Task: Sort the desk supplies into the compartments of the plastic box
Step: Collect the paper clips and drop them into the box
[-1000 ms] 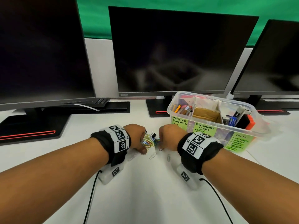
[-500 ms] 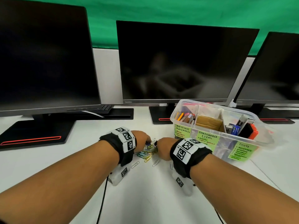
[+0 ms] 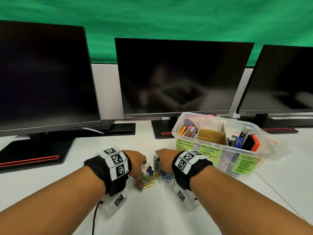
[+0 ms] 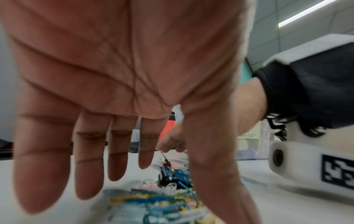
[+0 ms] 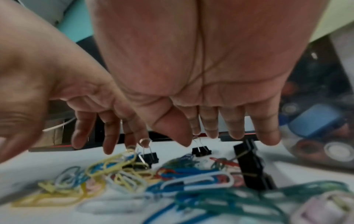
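Note:
A pile of coloured paper clips (image 3: 153, 177) mixed with small black binder clips (image 5: 201, 150) lies on the white desk (image 3: 50, 184). My left hand (image 3: 143, 172) stands at the pile's left edge, fingers straight and pointing down, thumb tip on the desk. My right hand (image 3: 160, 163) hovers over the pile's right side with fingers hanging fairly straight and nothing held. In the right wrist view its fingertips (image 5: 235, 134) hang just above the clips (image 5: 134, 181). The clear plastic box (image 3: 225, 156) stands just right of the right hand, its labels reading writing materials, consumable items and tools.
Pens (image 3: 186, 131) fill the box's left compartment, a brown cardboard piece (image 3: 210, 136) the middle one, and a black-and-orange item (image 3: 250, 143) the right one. Three dark monitors (image 3: 183, 77) on black stands line the back of the desk. Cables run from both wrist cameras.
The hands were pressed together around the clips; they have since drawn slightly apart and their fingers have straightened. The clips now lie spread on the desk.

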Tool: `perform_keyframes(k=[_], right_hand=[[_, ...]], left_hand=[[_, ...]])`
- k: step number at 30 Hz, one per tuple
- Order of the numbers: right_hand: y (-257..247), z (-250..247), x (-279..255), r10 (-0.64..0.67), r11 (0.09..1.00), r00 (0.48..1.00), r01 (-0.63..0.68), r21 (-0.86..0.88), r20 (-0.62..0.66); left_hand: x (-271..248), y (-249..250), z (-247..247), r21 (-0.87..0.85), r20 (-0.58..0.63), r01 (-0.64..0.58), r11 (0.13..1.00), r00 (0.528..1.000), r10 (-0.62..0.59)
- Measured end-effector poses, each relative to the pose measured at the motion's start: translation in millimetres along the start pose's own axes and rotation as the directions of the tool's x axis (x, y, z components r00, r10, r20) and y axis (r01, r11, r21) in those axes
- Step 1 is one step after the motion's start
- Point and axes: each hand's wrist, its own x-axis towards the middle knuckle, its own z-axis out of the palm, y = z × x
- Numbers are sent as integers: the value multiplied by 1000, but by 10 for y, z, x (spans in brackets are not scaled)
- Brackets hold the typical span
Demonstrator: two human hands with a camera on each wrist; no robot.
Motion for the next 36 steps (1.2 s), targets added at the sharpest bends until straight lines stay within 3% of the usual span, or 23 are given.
perform_keyframes(k=[9, 13, 18, 22, 30, 36], right_hand=[[-73, 50, -95, -117, 992, 993, 116, 38, 15], [54, 25, -216, -38, 998, 997, 41, 52, -62], [139, 157, -221, -11, 998, 991, 3, 56, 135], [88, 152, -230, 26, 1000, 995, -26, 5, 101], [143, 140, -317, 83, 962, 995, -93, 255, 51], [149, 109, -338, 140, 951, 990, -133, 279, -4]], left_hand=[[68, -29, 89, -50, 8, -17, 999, 1000, 17], [71, -25, 80, -57, -36, 5, 998, 999, -7], [60, 48, 131, -55, -21, 13, 998, 1000, -14], [104, 226, 188, -77, -108, 23, 997, 994, -32], [227, 413, 153, -232, -135, -35, 972, 991, 3], [272, 440, 140, -356, -196, -81, 931, 981, 11]])
